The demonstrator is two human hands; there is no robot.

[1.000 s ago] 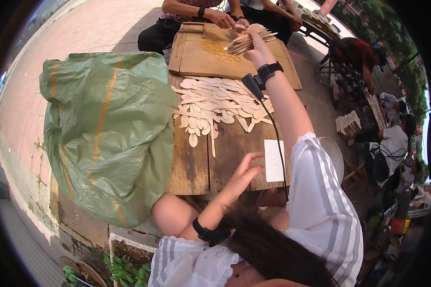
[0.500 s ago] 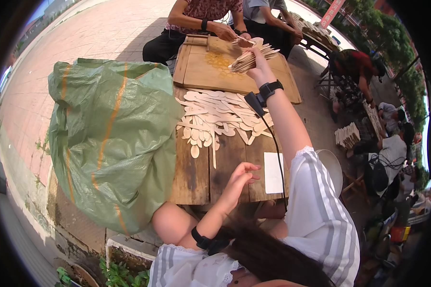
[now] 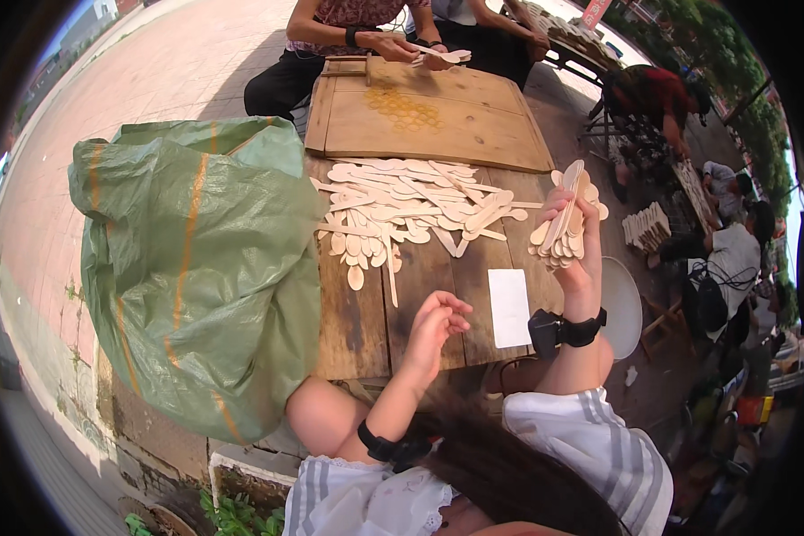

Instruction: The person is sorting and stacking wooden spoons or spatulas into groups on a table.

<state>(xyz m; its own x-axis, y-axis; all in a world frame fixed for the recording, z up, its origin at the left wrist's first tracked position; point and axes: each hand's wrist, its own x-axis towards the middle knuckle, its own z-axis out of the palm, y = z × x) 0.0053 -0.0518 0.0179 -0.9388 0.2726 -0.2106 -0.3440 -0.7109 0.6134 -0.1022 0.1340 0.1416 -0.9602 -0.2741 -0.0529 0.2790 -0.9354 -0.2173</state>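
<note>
My right hand (image 3: 577, 234) is closed round a thick bundle of flat wooden spoons (image 3: 566, 211), held up over the right edge of the wooden table (image 3: 348, 335). My left hand (image 3: 438, 329) hovers above the near part of the table, fingers loosely curled and apart, with nothing in it. Beyond it lies a heap of loose wooden spoons (image 3: 393, 207), spread across the tabletop in overlapping layers. A white card or sheet of paper (image 3: 509, 308) rests between my two hands, near the table's front edge.
A large green woven sack (image 3: 214, 268) stands along the left side. Across from me, a person's hands (image 3: 420, 52) hold wooden spoons above a wooden board (image 3: 473, 112) with yellow rubber bands (image 3: 402, 109). Beside my right arm is a pale round stool seat (image 3: 623, 308). Other people work at right.
My right hand has drawn back from the far board toward me and to the right, still gripping the spoon bundle. The left hand has shifted only slightly.
</note>
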